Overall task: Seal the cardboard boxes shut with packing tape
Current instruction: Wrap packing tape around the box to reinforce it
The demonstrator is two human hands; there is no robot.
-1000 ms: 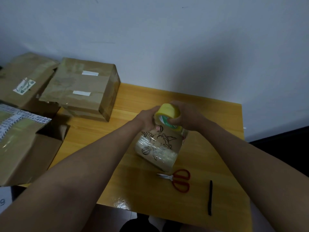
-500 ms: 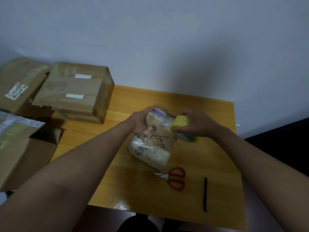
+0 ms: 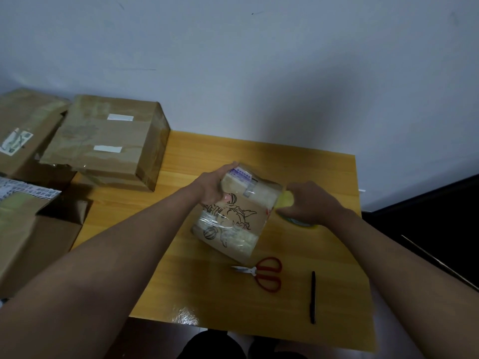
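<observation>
Gripping the box [image 3: 234,216] at its far left corner, my left hand [image 3: 215,186] steadies it mid-table [image 3: 298,156], thumb on the printed top. My right hand [image 3: 309,203] is curled round the tape roll [image 3: 285,203], pressed against the box's right side. Scissors [image 3: 264,273] and a pen [image 3: 313,296] lie nearer me.
</observation>
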